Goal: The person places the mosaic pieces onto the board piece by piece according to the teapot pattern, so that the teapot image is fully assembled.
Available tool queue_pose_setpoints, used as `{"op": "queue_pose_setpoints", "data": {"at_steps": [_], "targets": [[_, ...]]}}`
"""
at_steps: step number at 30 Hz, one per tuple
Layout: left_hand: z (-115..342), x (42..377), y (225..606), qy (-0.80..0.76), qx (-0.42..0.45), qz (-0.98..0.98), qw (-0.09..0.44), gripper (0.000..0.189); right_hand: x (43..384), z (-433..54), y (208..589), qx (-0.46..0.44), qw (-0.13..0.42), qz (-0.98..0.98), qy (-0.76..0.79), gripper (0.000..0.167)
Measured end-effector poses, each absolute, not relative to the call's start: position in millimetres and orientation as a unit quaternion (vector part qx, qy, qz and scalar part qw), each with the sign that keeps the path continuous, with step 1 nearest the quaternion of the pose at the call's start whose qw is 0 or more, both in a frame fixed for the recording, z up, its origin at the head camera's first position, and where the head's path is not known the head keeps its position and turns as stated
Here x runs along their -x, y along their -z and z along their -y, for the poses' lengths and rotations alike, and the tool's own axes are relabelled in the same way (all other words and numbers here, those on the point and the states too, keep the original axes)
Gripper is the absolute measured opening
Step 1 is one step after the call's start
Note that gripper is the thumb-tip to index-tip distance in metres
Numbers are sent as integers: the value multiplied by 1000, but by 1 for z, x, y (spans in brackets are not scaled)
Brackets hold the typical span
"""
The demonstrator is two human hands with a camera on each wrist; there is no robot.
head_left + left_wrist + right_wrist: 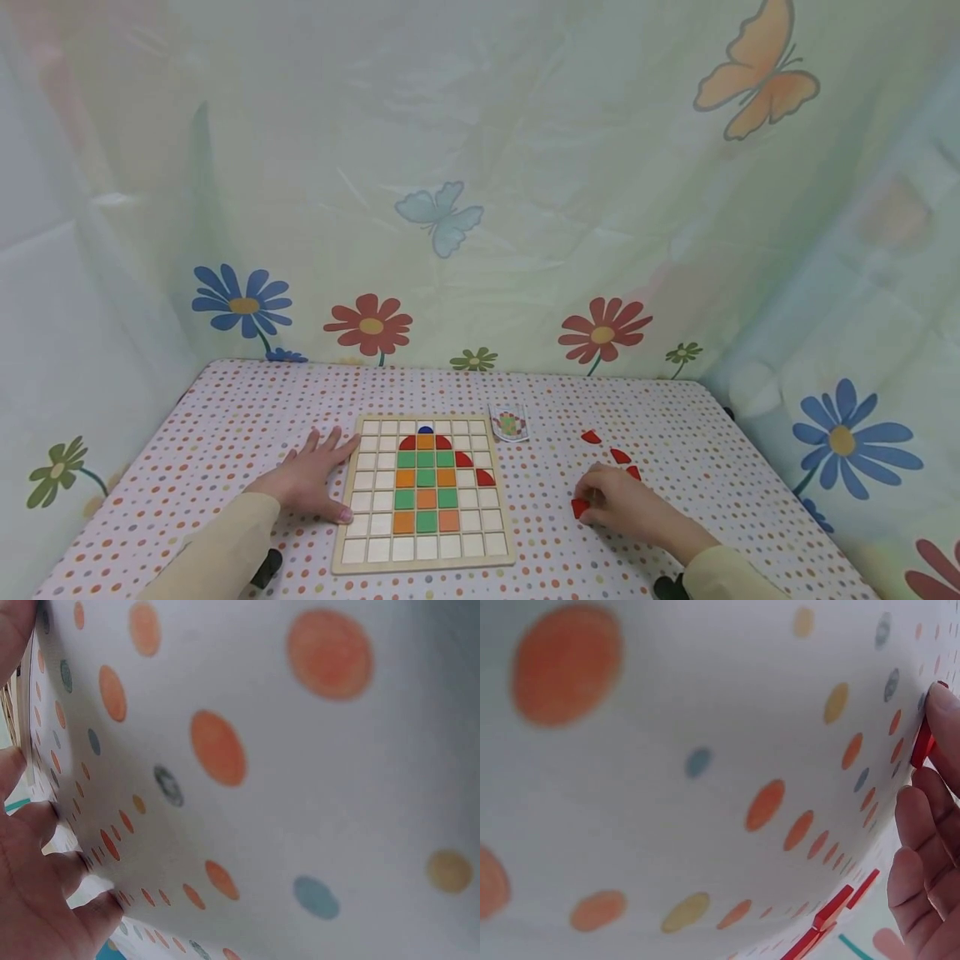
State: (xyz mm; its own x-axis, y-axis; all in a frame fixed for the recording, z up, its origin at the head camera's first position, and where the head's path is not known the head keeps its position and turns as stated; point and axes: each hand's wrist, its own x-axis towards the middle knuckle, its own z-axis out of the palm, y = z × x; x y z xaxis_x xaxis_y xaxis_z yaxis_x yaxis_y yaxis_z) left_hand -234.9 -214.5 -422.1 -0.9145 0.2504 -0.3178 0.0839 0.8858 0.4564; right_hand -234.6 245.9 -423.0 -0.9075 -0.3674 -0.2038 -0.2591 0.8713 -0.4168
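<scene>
My left hand [306, 479] lies spread at the left edge of a wooden grid board [423, 569], thumb and fingertips touching its frame. On the board, green and orange squares form a block, topped by red quarter-circle tiles and a blue piece [426, 430]. Two more red tiles step down to the right, the lower one [485, 477] near the right frame. Right of the board, my right hand [622, 502] pinches a red quarter-circle tile [580, 508] at the tabletop; the right wrist view shows the thumb on this red tile [923, 742].
Several loose red tiles lie beyond my right hand, among them one [591, 437] at the back and another [620, 456]. A small pattern card [509, 423] sits by the board's upper right corner. A dotted cloth [247, 417] covers the table; a printed curtain [510, 125] hangs behind.
</scene>
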Motion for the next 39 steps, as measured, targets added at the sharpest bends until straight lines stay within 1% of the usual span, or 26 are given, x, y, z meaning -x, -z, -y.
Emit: {"op": "queue_pose_setpoints", "data": {"at_steps": [9, 15, 20, 24, 31, 39], "targets": [[217, 238, 428, -222, -92, -952, 190, 113, 235, -244, 422, 184, 151, -953, 189, 16], [221, 240, 432, -223, -82, -950, 204, 118, 236, -238, 422, 187, 140, -955, 183, 15], [220, 239, 430, -227, -87, -950, 197, 116, 236, -216, 419, 199, 137, -952, 187, 14], [219, 239, 429, -228, -89, -950, 192, 114, 237, -196, 416, 225, 131, -947, 187, 13], [217, 238, 426, -225, -88, -951, 193, 114, 240, -161, 414, 261, 135, -937, 191, 13], [215, 236, 423, -226, -91, -951, 189, 113, 240, -136, 417, 286, 117, -937, 163, 11]]}}
